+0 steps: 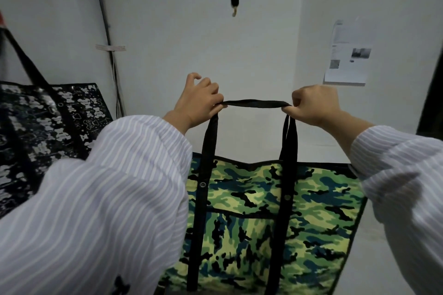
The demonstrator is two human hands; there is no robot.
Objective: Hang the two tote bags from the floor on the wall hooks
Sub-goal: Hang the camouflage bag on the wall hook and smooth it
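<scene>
The camouflage tote bag [275, 211] hangs before the wall, held up by its black handles [255, 103]; the left hand [199, 100] and right hand [314, 105] each pinch one end, stretching the loop flat, likely to slip it over the wall hook [234, 3] above; its inside is hidden; a black-and-white tote [48, 122] sits left, strap running upward.
</scene>
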